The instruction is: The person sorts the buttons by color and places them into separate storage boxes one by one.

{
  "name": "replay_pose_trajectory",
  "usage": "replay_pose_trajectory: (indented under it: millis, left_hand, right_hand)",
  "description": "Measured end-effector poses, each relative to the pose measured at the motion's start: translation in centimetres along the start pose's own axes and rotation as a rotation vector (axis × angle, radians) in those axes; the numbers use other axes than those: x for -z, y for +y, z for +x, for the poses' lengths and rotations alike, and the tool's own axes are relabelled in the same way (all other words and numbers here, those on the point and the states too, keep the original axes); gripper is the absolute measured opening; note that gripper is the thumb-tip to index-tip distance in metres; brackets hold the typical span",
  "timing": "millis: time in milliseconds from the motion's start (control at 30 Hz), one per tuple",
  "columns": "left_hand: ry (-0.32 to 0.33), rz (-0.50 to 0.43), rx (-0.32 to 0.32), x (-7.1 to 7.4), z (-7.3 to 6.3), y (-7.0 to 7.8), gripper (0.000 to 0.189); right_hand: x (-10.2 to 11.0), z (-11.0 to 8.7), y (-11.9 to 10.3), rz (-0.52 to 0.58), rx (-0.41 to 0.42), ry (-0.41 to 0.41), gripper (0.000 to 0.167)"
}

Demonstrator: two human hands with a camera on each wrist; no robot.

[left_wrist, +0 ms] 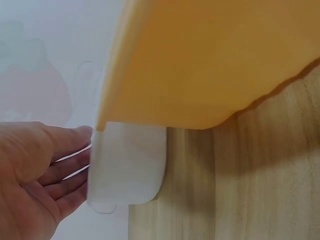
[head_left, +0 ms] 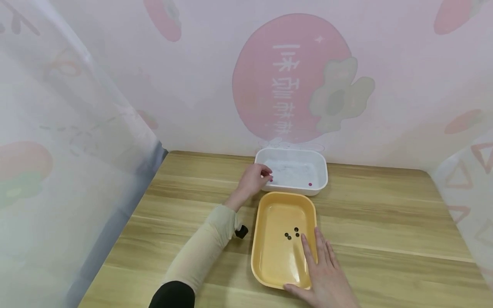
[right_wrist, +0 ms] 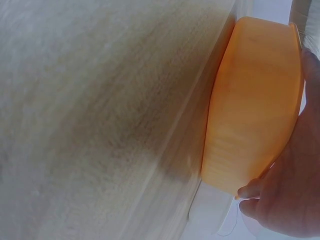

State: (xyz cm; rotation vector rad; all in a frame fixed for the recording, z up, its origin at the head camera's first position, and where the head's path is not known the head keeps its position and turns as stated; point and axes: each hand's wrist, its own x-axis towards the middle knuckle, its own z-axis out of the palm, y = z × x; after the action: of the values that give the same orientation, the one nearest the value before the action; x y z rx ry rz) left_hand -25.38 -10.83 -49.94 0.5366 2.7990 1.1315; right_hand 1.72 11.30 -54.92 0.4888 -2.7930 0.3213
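Observation:
My left hand (head_left: 254, 179) reaches over the near left corner of a white plastic tray (head_left: 325, 175). Its fingers are loosely bent, with a gap between thumb and fingertips. Just by the thumb tip is a small red round piece (head_left: 271, 180); another red piece (head_left: 310, 184) lies on the tray floor at the right. The left wrist view shows the thumb at the rim of the white tray (left_wrist: 132, 165). My right hand (head_left: 327, 273) rests spread over the near right corner of a yellow tray (head_left: 269, 256), fingers along its rim. Several small dark round pieces (head_left: 289, 237) lie inside.
The yellow tray stands lengthwise right in front of the white one on a wood-grain table (head_left: 385, 239). Beside the left sleeve (head_left: 204, 244) is a small black object (head_left: 242, 232). A printed pale curtain (head_left: 192, 94) hangs behind the table and along its sides.

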Motion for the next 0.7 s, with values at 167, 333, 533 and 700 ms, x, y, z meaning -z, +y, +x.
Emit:
replay_pose_trajectory:
  millis: [167,333,533,700]
  left_hand:
    - [0.098,-0.084,-0.016,1.2,-1.7,-0.5,0.022]
    - [0.239,-0.141,-0.080,2.1,-4.1,-1.8,0.023]
    - [0.301,-0.152,-0.084,2.6,-7.0,-3.2,0.024]
    - [0.293,-0.147,-0.057,3.0,-9.7,-4.3,0.026]
  right_hand:
    - [-0.1,-0.1,0.0,0.004,0.011,0.018,0.130]
    - [0.1,-0.1,-0.1,0.026,0.001,-0.006,0.132]
    - [0.1,-0.2,0.0,0.045,-0.008,-0.026,0.134]
    - [-0.1,-0.3,0.0,0.052,-0.010,-0.038,0.135]
